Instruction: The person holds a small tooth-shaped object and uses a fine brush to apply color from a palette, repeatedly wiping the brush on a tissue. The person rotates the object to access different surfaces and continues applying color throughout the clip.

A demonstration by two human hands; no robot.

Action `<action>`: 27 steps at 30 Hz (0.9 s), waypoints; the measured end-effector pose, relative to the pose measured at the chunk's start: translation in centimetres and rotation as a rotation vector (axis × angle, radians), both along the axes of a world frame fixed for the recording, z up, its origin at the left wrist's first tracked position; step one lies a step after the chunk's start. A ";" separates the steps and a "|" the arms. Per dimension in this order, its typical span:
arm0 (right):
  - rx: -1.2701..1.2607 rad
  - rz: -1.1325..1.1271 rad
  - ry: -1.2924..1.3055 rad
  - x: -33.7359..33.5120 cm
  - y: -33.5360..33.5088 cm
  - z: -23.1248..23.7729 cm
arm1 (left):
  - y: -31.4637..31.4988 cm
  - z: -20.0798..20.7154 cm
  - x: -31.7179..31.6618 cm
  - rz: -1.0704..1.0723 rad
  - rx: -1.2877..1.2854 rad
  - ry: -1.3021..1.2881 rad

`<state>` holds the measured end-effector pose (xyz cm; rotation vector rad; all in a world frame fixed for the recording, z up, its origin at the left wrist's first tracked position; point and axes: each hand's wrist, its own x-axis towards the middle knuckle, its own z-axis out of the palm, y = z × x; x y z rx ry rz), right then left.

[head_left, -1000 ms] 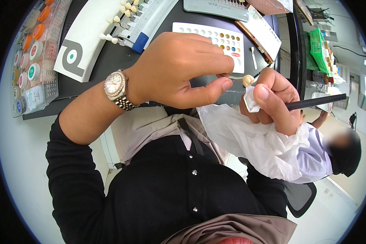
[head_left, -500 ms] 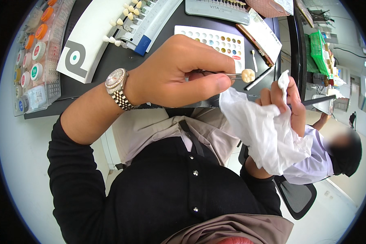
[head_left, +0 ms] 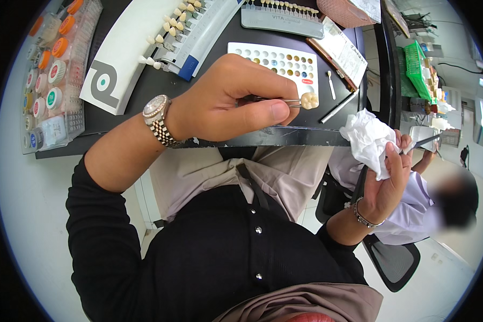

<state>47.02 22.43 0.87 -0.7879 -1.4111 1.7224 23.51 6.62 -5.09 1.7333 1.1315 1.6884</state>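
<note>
My left hand (head_left: 236, 99), with a watch on its wrist, is closed round slim metal tweezers (head_left: 292, 100). At their tip sits a cream molar-shaped dental crown (head_left: 309, 101), its chewing surface showing, held in the air near the table's front edge. Most of the tweezers is hidden in my fist. Lower and to the right, my right hand (head_left: 387, 180) grips a crumpled white tissue (head_left: 369, 137) between thumb and fingers, apart from the crown. A dark slim bar (head_left: 421, 140) shows beside those fingers; whether I hold it I cannot tell.
On the dark table (head_left: 220, 133) lie a dotted white palette (head_left: 273, 53), a shade guide (head_left: 193, 40) with tooth tabs, a grey shade guide (head_left: 282, 21), a small brush (head_left: 331, 86) and a pen (head_left: 338, 106). Jars (head_left: 53, 70) stand left. Another person (head_left: 408, 209) sits at right.
My right hand has drawn down and away from the crown, and the tissue, spread out before, is now bunched up. My left hand has shifted slightly left with the tweezers and crown.
</note>
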 end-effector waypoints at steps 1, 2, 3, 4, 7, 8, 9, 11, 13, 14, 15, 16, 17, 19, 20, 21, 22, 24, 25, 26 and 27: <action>0.011 -0.004 0.008 0.2 0.2 -0.2 | 0.1 -0.3 0.2 0.019 0.017 -0.011; 0.022 -0.007 0.016 0.2 0.4 -0.3 | 0.2 -0.4 0.3 0.037 0.035 -0.023; 0.030 -0.046 0.003 0.2 0.5 -0.3 | 0.1 -0.2 0.1 0.019 -0.013 -0.028; 0.039 -0.088 -0.010 0.2 0.6 -0.3 | -0.1 0.1 -0.2 -0.001 -0.060 -0.034; 0.119 -0.139 0.017 -0.1 1.6 -0.9 | -0.3 0.5 -0.2 -0.056 -0.205 -0.232; 0.155 -0.141 0.038 -0.2 2.2 -1.2 | -0.3 0.5 -0.1 -0.072 -0.252 -0.328; 0.194 -0.127 0.057 -0.5 2.8 -1.4 | -0.3 0.6 -0.1 -0.090 -0.256 -0.393; 0.283 -0.125 0.081 -1.1 4.4 -2.2 | -0.2 0.6 -0.2 -0.122 -0.267 -0.523; 0.357 -0.192 0.083 -2.9 5.0 -2.4 | 0.0 0.5 -0.1 -0.167 -0.263 -0.635; 0.469 -0.215 0.035 -3.6 5.6 -2.6 | 0.1 0.4 -0.1 -0.190 -0.261 -0.692; 0.580 -0.238 -0.012 -4.3 6.2 -2.8 | 0.3 0.2 -0.2 -0.219 -0.248 -0.724; 0.687 -0.260 -0.061 -5.0 6.7 -3.1 | 0.4 0.1 -0.2 -0.246 -0.238 -0.758; 0.760 -0.282 -0.050 -6.3 6.6 -3.0 | 0.4 0.0 -0.3 -0.273 -0.228 -0.792; 0.852 -0.272 -0.096 -8.0 7.9 -3.5 | 0.4 -0.2 -0.4 -0.307 -0.228 -0.853; 0.899 -0.272 -0.122 -8.6 8.6 -3.7 | 0.5 -0.2 -0.4 -0.330 -0.229 -0.884; 0.886 -0.264 -0.162 -9.0 9.6 -4.0 | 0.5 -0.1 -0.4 -0.344 -0.235 -0.904; 0.987 -0.256 -0.240 -9.5 10.7 -4.4 | 0.6 -0.1 -0.5 -0.359 -0.244 -0.925; 1.184 -0.227 -0.396 -10.5 12.3 -5.4 | 0.6 -0.1 -0.5 -0.371 -0.260 -0.964; 1.260 -0.203 -0.495 -10.9 12.3 -5.6 | 0.6 -0.2 -0.5 -0.374 -0.267 -0.981; 1.235 -0.141 -0.549 -11.0 12.2 -5.9 | 0.6 -0.2 -0.6 -0.380 -0.275 -0.999; 1.210 -0.170 -0.586 -10.9 11.8 -5.8 | 0.7 -0.2 -0.6 -0.387 -0.284 -1.028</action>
